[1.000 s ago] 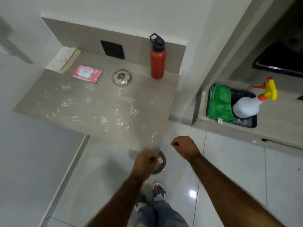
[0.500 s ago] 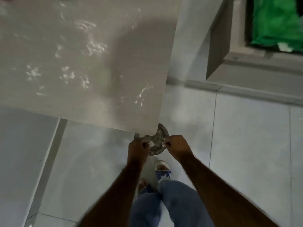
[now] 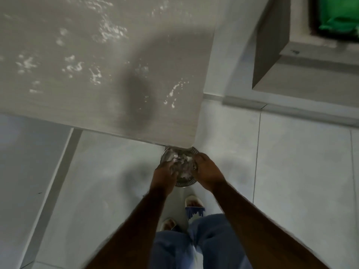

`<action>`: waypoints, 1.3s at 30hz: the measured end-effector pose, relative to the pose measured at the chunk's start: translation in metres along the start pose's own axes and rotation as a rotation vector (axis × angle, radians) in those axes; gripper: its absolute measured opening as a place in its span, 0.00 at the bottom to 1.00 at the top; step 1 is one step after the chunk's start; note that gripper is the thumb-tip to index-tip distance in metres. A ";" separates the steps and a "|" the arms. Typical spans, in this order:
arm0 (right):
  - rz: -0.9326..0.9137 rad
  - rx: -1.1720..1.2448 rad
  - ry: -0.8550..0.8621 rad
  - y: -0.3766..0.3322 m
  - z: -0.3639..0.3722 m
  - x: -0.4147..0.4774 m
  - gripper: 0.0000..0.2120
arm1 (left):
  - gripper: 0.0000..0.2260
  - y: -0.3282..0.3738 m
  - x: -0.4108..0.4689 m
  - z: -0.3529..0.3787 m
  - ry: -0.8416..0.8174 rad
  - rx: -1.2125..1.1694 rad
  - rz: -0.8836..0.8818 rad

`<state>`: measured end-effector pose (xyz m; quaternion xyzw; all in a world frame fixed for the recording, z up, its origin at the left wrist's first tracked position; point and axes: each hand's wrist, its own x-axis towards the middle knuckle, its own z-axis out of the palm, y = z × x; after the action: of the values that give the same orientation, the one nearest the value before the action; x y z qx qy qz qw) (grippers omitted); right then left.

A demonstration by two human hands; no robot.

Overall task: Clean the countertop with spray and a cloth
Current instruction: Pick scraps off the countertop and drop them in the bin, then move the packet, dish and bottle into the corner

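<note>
The grey countertop point(image 3: 81, 105) fills the upper left, flecked with white wet patches and crossed by a dark shadow. Just under its front right corner is a round metal dish point(image 3: 184, 167) with a ribbed rim, filled with whitish-grey scraps. My left hand point(image 3: 165, 172) grips the dish's left side, fingers curled into the contents. On the right rim rests my right hand point(image 3: 206, 170), closed on it. A corner of the green cloth point(image 3: 338, 14) shows in a dark tray at the top right. The spray bottle is out of view.
A lower cabinet ledge point(image 3: 272, 55) juts out at the upper right, above a grey skirting strip. Pale floor tiles point(image 3: 291, 171) lie below. My feet in sandals point(image 3: 194, 207) and blue trouser legs stand directly beneath the dish.
My view has dropped and closed in on the counter's front corner. My right hand came across to the dish's right rim; my left hand stayed on the dish. The bottle and far counter items left view.
</note>
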<state>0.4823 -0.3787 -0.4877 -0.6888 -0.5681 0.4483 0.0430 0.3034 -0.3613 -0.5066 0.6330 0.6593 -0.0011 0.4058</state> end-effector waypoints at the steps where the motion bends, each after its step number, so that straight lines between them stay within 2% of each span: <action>1: 0.013 -0.001 0.010 -0.007 -0.010 -0.012 0.25 | 0.20 0.007 -0.014 -0.010 -0.002 -0.013 0.009; 5: 0.011 -0.112 0.006 -0.038 -0.052 -0.066 0.31 | 0.24 0.039 -0.070 -0.058 -0.008 -0.059 -0.016; 8: 0.002 -0.219 0.016 -0.065 -0.087 -0.106 0.35 | 0.33 0.065 -0.114 -0.098 0.009 0.008 -0.053; 13: -0.018 -0.254 0.078 -0.114 -0.152 -0.154 0.32 | 0.39 0.094 -0.181 -0.168 0.116 0.021 -0.069; 17: -0.139 -0.297 0.290 -0.173 -0.210 -0.155 0.29 | 0.33 0.101 -0.209 -0.231 0.238 -0.004 -0.020; 20: -0.223 -0.343 0.355 -0.223 -0.242 -0.143 0.30 | 0.29 0.106 -0.212 -0.278 0.321 0.037 0.058; 24: -0.340 -0.461 0.320 -0.281 -0.262 -0.118 0.33 | 0.31 0.106 -0.197 -0.337 0.414 0.091 0.117; 28: -0.378 -0.516 0.309 -0.338 -0.269 -0.081 0.37 | 0.35 0.090 -0.158 -0.393 0.474 0.171 0.136; 34: -0.343 -0.575 0.349 -0.382 -0.263 -0.006 0.41 | 0.36 0.052 -0.065 -0.459 0.476 0.306 0.094; 39: -0.238 -0.561 0.417 -0.384 -0.243 0.046 0.48 | 0.37 0.024 0.016 -0.489 0.442 0.427 0.112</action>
<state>0.3559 -0.0965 -0.1514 -0.6795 -0.7240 0.1169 0.0191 0.0648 -0.0908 -0.1750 0.7242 0.6804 0.0206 0.1101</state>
